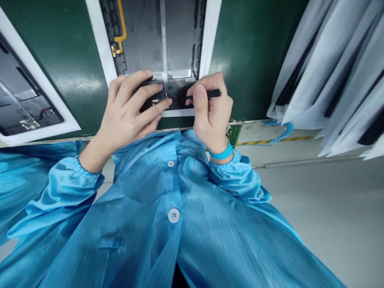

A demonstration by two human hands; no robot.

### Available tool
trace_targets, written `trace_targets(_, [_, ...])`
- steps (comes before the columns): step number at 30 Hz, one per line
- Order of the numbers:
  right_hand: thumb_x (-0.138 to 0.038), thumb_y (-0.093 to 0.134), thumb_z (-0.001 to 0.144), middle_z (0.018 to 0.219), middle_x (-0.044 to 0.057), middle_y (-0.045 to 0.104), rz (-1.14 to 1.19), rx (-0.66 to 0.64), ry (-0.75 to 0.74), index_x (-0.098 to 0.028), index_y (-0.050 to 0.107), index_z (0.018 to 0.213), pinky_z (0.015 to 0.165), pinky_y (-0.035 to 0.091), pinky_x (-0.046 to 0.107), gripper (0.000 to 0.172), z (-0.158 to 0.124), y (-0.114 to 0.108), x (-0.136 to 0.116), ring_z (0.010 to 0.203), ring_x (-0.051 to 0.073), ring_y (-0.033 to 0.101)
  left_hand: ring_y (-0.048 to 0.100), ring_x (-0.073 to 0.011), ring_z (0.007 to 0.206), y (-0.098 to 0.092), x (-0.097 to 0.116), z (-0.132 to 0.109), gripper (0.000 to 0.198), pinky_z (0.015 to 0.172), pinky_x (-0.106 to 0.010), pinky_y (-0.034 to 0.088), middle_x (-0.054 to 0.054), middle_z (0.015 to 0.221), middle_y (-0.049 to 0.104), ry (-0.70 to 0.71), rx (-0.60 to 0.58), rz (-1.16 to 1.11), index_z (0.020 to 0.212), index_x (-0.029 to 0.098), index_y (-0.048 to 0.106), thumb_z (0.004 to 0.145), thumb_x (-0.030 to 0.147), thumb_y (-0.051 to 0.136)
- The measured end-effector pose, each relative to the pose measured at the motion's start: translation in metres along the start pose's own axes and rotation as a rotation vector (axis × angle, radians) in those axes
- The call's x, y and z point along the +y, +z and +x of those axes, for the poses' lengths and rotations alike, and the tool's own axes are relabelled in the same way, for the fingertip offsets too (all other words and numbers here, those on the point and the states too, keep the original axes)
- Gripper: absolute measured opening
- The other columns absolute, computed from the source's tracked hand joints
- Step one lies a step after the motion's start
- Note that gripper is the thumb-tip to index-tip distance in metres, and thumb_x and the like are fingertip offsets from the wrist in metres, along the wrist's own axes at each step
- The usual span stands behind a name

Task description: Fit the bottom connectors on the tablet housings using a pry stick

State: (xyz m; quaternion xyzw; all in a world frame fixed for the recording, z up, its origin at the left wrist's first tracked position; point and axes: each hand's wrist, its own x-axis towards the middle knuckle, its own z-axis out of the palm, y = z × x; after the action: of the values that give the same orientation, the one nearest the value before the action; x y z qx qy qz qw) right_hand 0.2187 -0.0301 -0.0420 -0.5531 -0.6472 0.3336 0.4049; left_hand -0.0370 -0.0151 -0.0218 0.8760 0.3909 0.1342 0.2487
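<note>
An opened tablet (pixel 183 44) with dark inner parts lies in a white frame-like surround (pixel 99 44). My left hand (pixel 129 106) rests over its near left part, fingers stretched out and apart. One fingertip touches the near end of a pale ribbon cable (pixel 163 36) running down the middle, beside a small connector board (pixel 156 101). My right hand (pixel 213 104) is closed around a slim black tool (pixel 213 93). Its narrow tip points left, close to my left fingertip; whether it touches anything I cannot tell. An orange flex cable (pixel 120 24) runs along the tablet's left side.
A second opened tablet (pixel 18 92) in a white surround lies left on the green bench mat (pixel 246 52). White and black hanging cloths (pixel 327 72) are at the right. A blue coiled cord (pixel 283 134) and green circuit board (pixel 234 134) show at the bench edge.
</note>
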Motion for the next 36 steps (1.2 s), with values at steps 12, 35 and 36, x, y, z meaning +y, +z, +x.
trace_targets(12, [-0.061,0.044,0.117,0.092,0.004,0.068,0.001,-0.093,-0.049,-0.033,0.066,0.102,0.103,0.057,0.057,0.038,0.004,-0.004,-0.007,0.097,0.028,0.068,0.046,-0.0446,0.163,-0.010,0.004,0.015,0.034,0.129,-0.087,0.027,-0.010,0.154,0.069,-0.093,-0.149,-0.174,0.141,0.029,0.071,0.115,0.045,0.056])
trace_targets(35, [-0.058,0.030,0.118,0.096,0.006,0.072,-0.054,-0.109,-0.047,-0.033,0.063,0.101,0.097,0.057,0.057,0.044,0.007,-0.002,-0.008,0.097,0.029,0.070,0.046,-0.0402,0.146,-0.014,0.004,0.023,0.045,0.125,-0.078,0.026,-0.012,0.148,0.065,-0.031,-0.017,-0.079,0.129,0.025,0.083,0.118,0.053,0.048])
trace_targets(36, [-0.058,0.030,0.117,0.095,0.005,0.072,-0.047,-0.105,-0.071,-0.033,0.062,0.101,0.095,0.057,0.057,0.044,0.008,-0.002,-0.008,0.095,0.029,0.070,0.046,-0.0397,0.146,-0.013,0.006,0.022,0.045,0.125,-0.078,0.025,-0.012,0.147,0.065,-0.042,-0.002,-0.077,0.129,0.026,0.082,0.118,0.052,0.048])
